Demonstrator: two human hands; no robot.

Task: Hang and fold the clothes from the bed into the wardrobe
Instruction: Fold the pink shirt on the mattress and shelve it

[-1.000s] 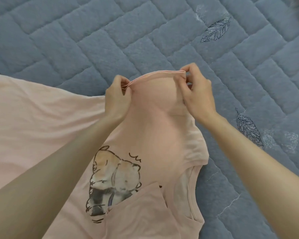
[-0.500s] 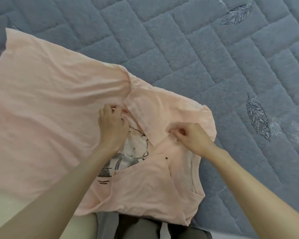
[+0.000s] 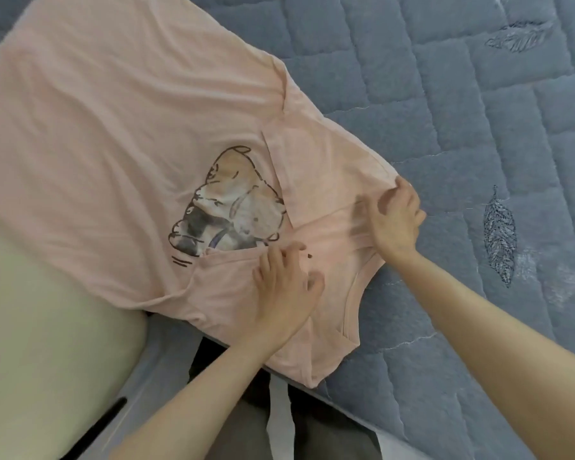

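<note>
Though spread flat, shirt (image 3: 130,134) beneath hands.

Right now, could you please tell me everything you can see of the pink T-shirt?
The pink T-shirt is soft, thin knit fabric, spread front-up and wrinkled on the quilted blue bed cover. A cartoon animal print marks its chest. Both short sleeves are folded inward over the print's edges. The left hand presses flat on one sleeve; the right hand rests at the shoulder.

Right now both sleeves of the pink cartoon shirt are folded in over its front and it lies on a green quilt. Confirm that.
Not quite: the quilt is blue-grey, not green, as the head view shows. The rest holds: the pink cartoon shirt lies on it with both sleeves folded in, the left hand and right hand resting on them.
</note>
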